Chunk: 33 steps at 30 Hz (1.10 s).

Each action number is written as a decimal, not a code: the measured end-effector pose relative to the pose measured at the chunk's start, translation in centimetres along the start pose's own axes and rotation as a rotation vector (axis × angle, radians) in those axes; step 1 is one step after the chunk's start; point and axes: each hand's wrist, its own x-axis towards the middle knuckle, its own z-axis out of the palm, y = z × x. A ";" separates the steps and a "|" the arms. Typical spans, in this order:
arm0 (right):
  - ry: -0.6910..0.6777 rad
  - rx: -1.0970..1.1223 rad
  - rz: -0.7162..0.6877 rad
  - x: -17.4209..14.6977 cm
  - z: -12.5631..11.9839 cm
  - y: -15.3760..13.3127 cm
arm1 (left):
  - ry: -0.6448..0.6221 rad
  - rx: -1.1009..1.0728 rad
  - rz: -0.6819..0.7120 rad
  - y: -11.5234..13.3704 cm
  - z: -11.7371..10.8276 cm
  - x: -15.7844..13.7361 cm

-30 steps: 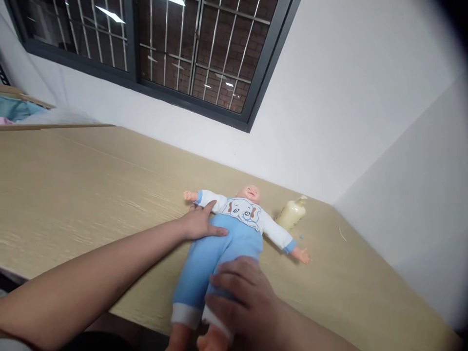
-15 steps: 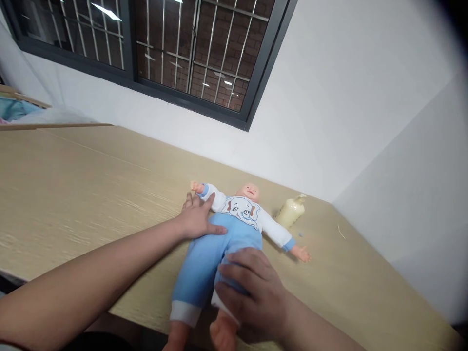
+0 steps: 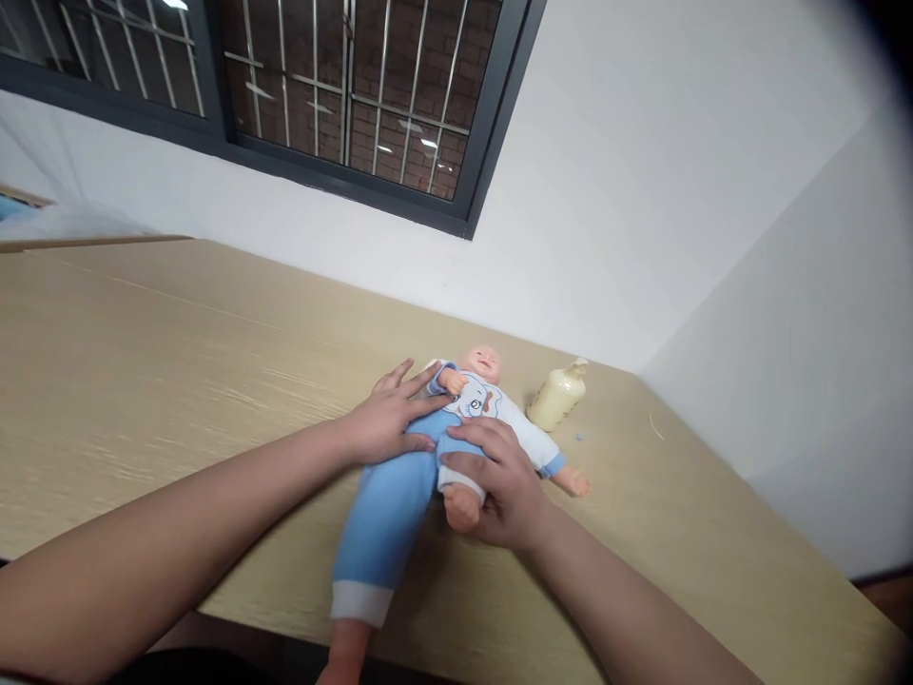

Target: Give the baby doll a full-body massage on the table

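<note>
A baby doll (image 3: 392,514) in a blue and white outfit with an elephant face on its chest lies on its back on the table. My left hand (image 3: 389,419) rests with spread fingers on the doll's side and chest, against its bent arm, whose small hand (image 3: 453,381) lies over the chest. My right hand (image 3: 506,485) is wrapped round one of the doll's legs, folded up toward its belly, with the bare foot (image 3: 462,508) showing below the cuff. The other leg stretches straight past the table's near edge. The doll's other arm (image 3: 546,452) reaches out sideways.
A feeding bottle (image 3: 558,395) of pale yellow liquid leans beside the doll's outstretched arm. A tiny blue bit (image 3: 579,437) and a thin strand (image 3: 655,426) lie on the wooden table (image 3: 178,352). Behind are a white wall and a barred window (image 3: 342,95).
My right hand has raised the doll's leg and folded it up toward the belly. The arm near my left hand has come in from the side onto the chest.
</note>
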 end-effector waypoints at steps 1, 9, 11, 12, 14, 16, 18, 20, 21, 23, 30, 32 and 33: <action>-0.003 -0.001 -0.002 0.0 0.0 0.0 | -0.003 -0.012 0.011 0.1 0.0 0.0; -0.067 -0.091 -0.091 -0.2 -0.5 -1.9 | 0.015 -0.073 -0.170 0.2 0.1 -0.5; -0.074 -0.092 -0.131 -0.2 -0.7 -3.0 | 0.044 -0.137 -0.305 -0.1 0.2 -0.6; -0.078 -0.087 -0.156 -0.2 -0.8 -3.6 | 0.050 -0.177 -0.385 -0.2 0.3 -0.6; -0.109 -0.060 -0.213 -0.2 -1.0 -5.0 | 0.040 -0.247 -0.537 -0.5 0.5 -0.6; -0.161 -0.028 -0.270 0.0 -0.8 -6.4 | 0.007 -0.265 -0.635 -0.6 0.6 -0.4; -0.199 -0.017 -0.305 0.1 -0.1 -7.4 | -0.029 -0.223 -0.683 -0.5 0.7 -0.3; -0.197 -0.023 -0.326 0.0 0.9 -8.0 | -0.044 -0.172 -0.705 -0.3 0.7 -0.2; -0.191 -0.027 -0.335 -0.1 1.4 -8.2 | -0.043 -0.163 -0.709 -0.3 0.7 -0.2; -0.186 -0.028 -0.357 -0.2 2.1 -8.3 | -0.014 -0.197 -0.688 -0.3 0.8 -0.3; -0.105 -0.100 -0.277 -0.3 -0.1 -6.7 | 0.163 -0.272 -0.320 -0.8 0.9 -0.6; -0.081 -0.163 -0.224 -0.3 -0.8 -5.1 | 0.136 -0.230 -0.188 -0.6 0.7 -0.5; -0.065 -0.186 -0.183 -0.3 -1.0 -4.2 | 0.112 -0.210 -0.134 -0.4 0.6 -0.4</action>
